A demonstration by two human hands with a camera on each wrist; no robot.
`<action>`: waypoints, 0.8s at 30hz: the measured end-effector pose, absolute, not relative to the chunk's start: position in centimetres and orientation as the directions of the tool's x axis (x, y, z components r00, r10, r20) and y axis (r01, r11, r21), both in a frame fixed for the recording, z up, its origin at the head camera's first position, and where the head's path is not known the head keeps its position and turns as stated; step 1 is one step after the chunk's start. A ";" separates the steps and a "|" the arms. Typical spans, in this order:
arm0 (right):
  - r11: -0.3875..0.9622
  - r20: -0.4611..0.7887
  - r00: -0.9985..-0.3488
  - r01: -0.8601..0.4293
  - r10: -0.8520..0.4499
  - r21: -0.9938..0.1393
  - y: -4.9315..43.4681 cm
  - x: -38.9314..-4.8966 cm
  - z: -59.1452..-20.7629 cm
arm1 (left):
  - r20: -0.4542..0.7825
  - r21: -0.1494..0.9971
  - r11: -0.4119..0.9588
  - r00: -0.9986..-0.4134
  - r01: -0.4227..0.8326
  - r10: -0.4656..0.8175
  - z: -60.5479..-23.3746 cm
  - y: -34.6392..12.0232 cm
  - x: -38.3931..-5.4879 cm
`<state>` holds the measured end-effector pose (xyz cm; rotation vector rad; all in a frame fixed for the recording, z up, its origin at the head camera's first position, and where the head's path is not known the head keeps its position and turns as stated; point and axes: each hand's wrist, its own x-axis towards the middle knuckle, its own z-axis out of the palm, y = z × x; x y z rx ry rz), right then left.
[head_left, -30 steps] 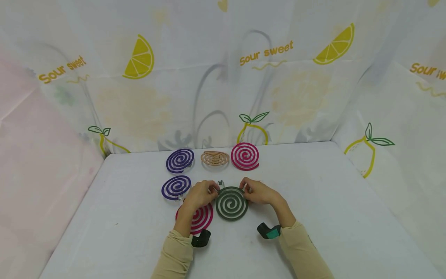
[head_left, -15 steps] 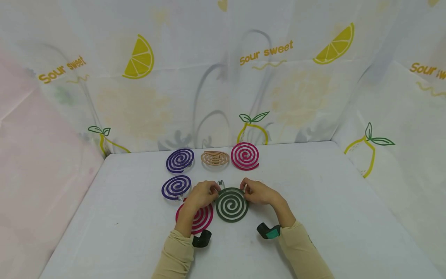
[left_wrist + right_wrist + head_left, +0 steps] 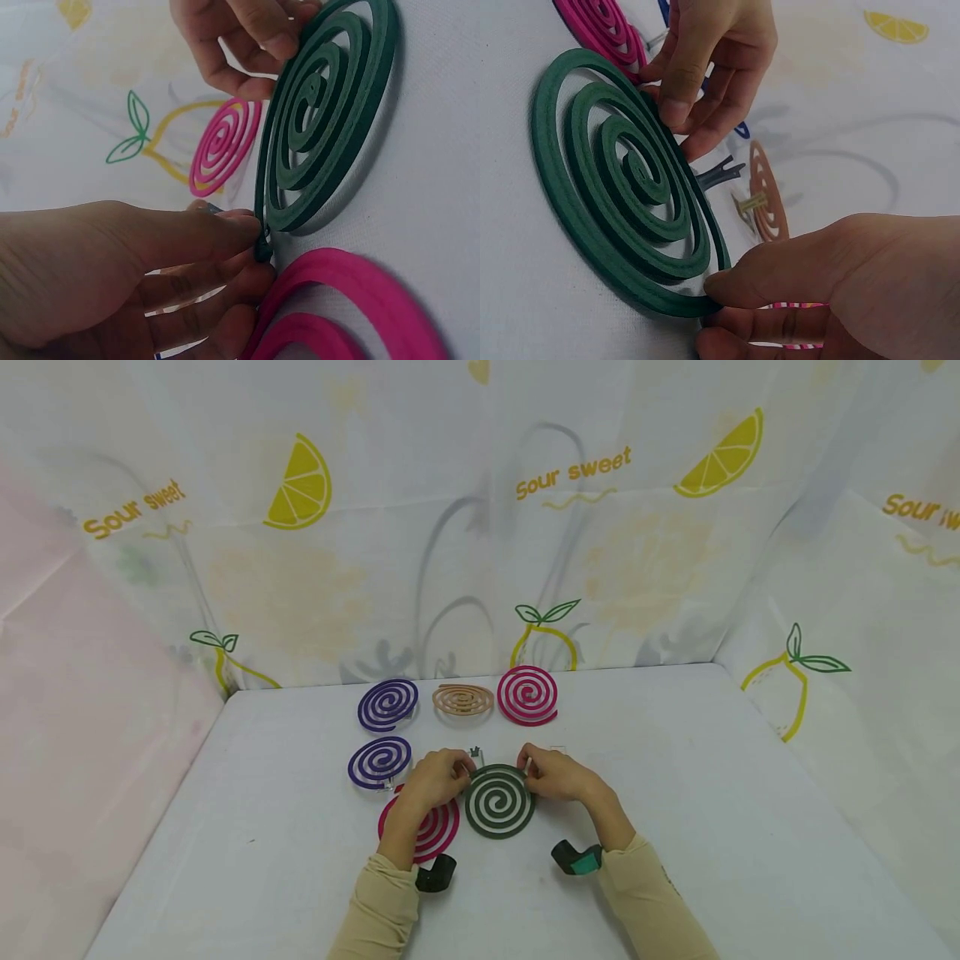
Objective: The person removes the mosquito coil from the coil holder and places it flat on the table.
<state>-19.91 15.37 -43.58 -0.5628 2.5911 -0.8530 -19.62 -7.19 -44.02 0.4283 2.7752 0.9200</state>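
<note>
A dark green mosquito coil lies between both hands, its spiral face tilted up towards the head camera. My left hand pinches its outer end at the upper left; thumb and fingertips meet there in the left wrist view. On the opposite side, my right hand holds the rim between thumb and fingers. Just behind the coil stands a small dark forked stand, its base hidden. A pink mosquito coil lies under my left forearm, partly covered by it in the head view.
Two purple coils stand at the left, one behind the other. A tan coil and another pink coil stand at the back, near the patterned cloth wall. A small clear piece lies behind my right hand.
The green mosquito coil has tipped or shifted slightly towards the front edge. Both hands keep their hold and have barely moved.
</note>
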 end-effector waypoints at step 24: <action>0.754 -0.224 -0.860 -0.244 -0.459 -0.609 15.4 -19.7 -43.6 | -0.100 0.610 0.763 -0.935 0.211 0.339 -43.9 -7.2 -19.6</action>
